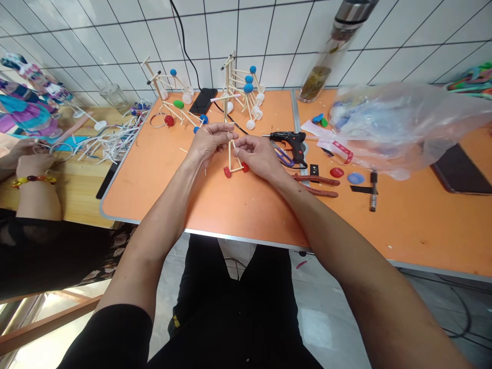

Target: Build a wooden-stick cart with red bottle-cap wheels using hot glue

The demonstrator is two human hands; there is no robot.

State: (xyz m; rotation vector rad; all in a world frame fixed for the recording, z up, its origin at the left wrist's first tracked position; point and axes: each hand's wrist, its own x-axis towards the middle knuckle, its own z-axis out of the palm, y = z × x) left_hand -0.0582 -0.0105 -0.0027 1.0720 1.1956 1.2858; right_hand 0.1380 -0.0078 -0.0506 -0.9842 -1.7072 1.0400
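Observation:
Between my hands, over the orange table [154, 189], is a small triangular frame of pale wooden sticks [229, 155] with red caps at its two near corners. My left hand [210, 142] is closed at the far end of the frame, thumb and fingers pinching a stick. On the other side, my right hand [255, 154] is also closed, its fingertips pinching the frame's right-hand stick. The exact contact under the fingers is partly hidden. Just beyond my hands stand stick models with blue bottle caps [248, 88] and white wheels.
A black glue gun [288, 141], pliers with red handles [321, 185] and a marker [373, 192] lie to the right. Farther right are a plastic bag [395, 123] and a phone [463, 169]. A tall glass bottle [321, 66] stands by the wall. Another person's hands [33, 156] work at left.

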